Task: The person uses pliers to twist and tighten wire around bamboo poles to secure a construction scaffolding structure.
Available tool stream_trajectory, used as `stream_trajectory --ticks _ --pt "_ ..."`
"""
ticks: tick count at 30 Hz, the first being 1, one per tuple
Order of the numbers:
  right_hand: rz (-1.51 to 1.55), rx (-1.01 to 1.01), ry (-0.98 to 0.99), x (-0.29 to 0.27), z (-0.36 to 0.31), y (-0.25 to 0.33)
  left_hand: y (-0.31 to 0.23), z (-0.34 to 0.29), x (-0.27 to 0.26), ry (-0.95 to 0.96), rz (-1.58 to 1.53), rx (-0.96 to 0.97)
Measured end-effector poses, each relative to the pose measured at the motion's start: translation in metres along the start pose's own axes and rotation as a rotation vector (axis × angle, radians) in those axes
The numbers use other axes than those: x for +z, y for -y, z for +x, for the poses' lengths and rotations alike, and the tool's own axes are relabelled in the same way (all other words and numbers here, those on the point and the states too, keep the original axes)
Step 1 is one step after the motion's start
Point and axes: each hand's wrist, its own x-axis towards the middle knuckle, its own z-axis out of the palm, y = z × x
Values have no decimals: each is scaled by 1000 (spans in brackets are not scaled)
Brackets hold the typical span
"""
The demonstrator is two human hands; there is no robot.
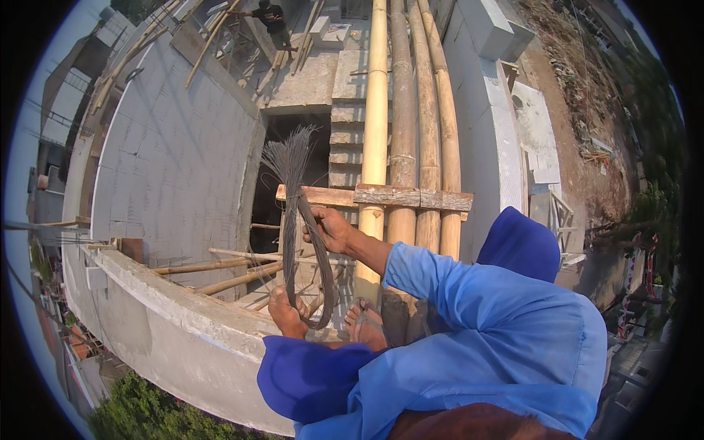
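Head view: dark wire bundle doubled into a loop, frayed end far, bend near, just left of four bamboo poles. Left hand grips it by the near bend, fingers partly hidden. Right hand closed on its right leg, midway up. Timber crosspiece lies across the poles, just far of right hand. Sandalled foot right of the bend. Concrete ledge near left; another person far left.

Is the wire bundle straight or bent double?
Bent double: the wire bundle curves into a U below, its loose ends fanned above.
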Motion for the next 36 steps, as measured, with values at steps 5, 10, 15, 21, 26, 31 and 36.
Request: stream_trajectory --ticks 5,10,15,21,26,31,36 --pt "-373 -25 -286 -11 2 3 -9 5 -11 -58 -3 56" --pt "-378 -105 -380 -22 1 31 -14 2 -45 -204 -22 169" --pt "-384 -199 -354 -27 6 64 -19 -9 -100 -720 10 237" --pt "-680 -311 -227 -2 0 103 -49 -77 -164 -1090 75 190" --pt "-736 -326 -80 -10 -7 135 -22 -103 -254 -1257 275 240" --pt "-847 -287 -109 20 -16 114 61 -150 -360 -1408 1120 -29" --pt "-904 -302 -133 25 -20 118 105 -137 -345 -1565 999 -351"
